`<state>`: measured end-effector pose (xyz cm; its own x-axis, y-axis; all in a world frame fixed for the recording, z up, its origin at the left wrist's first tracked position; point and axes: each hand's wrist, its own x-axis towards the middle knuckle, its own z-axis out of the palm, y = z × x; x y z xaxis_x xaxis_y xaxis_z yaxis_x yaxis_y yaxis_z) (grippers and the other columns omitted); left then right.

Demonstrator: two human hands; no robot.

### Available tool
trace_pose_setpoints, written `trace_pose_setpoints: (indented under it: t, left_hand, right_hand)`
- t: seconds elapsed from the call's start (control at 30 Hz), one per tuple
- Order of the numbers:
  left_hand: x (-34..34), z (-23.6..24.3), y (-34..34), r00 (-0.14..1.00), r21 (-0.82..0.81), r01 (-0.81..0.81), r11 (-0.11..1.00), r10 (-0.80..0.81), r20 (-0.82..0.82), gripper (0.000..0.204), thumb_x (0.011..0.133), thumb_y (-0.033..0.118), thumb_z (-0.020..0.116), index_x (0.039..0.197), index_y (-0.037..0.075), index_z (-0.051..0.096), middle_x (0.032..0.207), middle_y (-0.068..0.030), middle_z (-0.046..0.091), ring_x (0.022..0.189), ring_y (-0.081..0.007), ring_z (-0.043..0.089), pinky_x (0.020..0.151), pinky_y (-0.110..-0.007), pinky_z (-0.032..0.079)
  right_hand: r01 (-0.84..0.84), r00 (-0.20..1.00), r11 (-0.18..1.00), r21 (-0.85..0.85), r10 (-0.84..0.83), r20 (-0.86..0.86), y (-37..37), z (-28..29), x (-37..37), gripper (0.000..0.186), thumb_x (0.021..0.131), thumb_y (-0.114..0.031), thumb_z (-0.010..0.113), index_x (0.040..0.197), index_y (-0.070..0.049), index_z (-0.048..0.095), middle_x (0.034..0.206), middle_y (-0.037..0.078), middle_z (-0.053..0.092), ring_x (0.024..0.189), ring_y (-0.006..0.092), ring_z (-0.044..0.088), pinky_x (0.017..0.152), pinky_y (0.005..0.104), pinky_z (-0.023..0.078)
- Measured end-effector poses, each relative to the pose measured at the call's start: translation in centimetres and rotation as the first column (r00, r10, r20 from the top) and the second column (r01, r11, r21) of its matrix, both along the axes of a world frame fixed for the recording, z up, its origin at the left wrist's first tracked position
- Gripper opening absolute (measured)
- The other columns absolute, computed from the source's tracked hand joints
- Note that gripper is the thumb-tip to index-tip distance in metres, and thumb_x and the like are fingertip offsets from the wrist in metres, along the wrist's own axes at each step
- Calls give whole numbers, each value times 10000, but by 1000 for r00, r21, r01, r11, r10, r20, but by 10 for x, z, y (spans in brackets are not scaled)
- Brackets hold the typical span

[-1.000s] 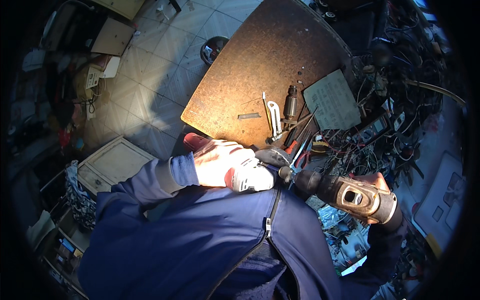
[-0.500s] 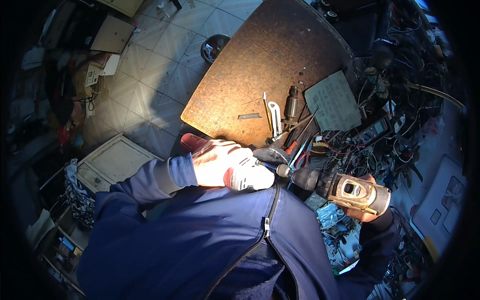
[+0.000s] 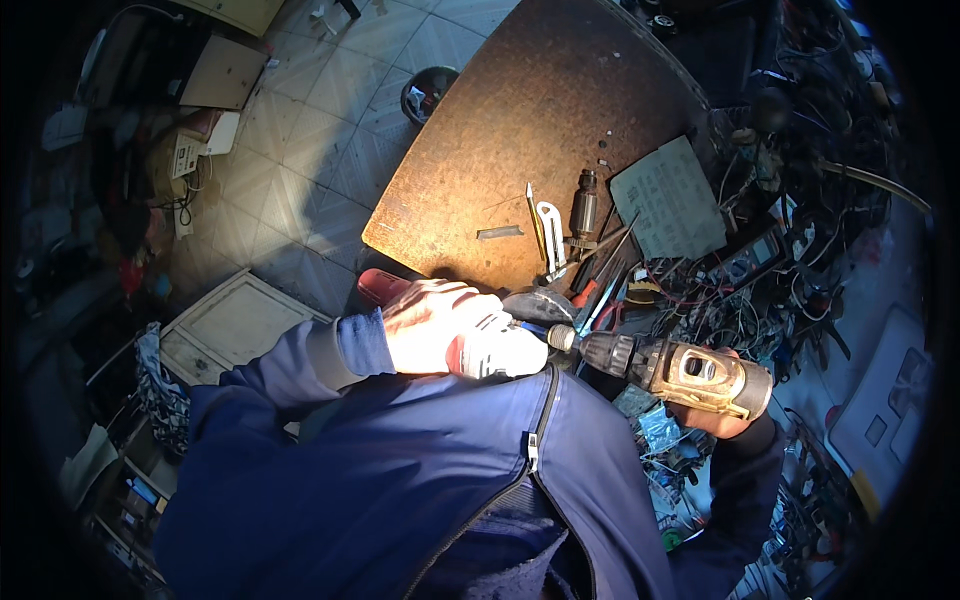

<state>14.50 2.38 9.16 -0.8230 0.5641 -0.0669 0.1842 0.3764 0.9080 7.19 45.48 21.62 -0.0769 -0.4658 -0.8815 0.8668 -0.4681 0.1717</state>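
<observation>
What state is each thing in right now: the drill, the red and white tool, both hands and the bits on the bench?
Cordless drill: held level, chuck against the red and white tool.
Red and white tool: gripped, lying at the bench edge.
Left hand: closed over the tool.
Right hand: mostly hidden under the drill.
Loose tools: lying on the bench.

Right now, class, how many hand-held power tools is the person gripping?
2: a red and white tool under the left hand, and a tan cordless drill in the right hand. Clutter may hide more.

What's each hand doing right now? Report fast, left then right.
Left hand: closed on a red-and-white tool.
Right hand: closed on the drill, mostly hidden beneath it.
</observation>
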Motion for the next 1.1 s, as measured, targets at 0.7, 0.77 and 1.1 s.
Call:
trace_pose_setpoints:
  t: [0.7, 0.77, 1.1]
  left_hand:
    - [-44, -8, -38, 801, 336, -99, 937, -125, 585, 727, 576, 71, 879, 1243, 13, 595, 1109, -61, 684, 1014, -147, 668, 886, -318, 549]
    - [-47, -8, -37, 804, 336, -122, 934, -105, 585, 709, 595, 72, 863, 1244, 4, 587, 1101, -74, 669, 1010, -152, 654, 895, -313, 539]
    - [-72, 10, -41, 764, 252, -184, 950, -23, 645, 599, 622, 93, 842, 1171, -9, 625, 1028, -82, 673, 932, -175, 663, 852, -311, 541]
  right_hand:
    - [27, 990, 969, -247, 8, 138, 38, 61, -28, 687, 904, -457, 735, 1385, -9, 537, 1394, 237, 567, 1166, 425, 618, 946, 519, 532]
    - [-293, 923, 955, -38, 273, -270, 42, 52, -16, 759, 825, -485, 812, 1355, -15, 536, 1321, 226, 620, 1070, 374, 668, 892, 444, 540]
    - [-546, 473, 727, 417, 678, -562, -10, 62, -12, 759, 828, -337, 839, 1432, -78, 461, 1418, 127, 581, 1262, 284, 571, 1035, 379, 441]
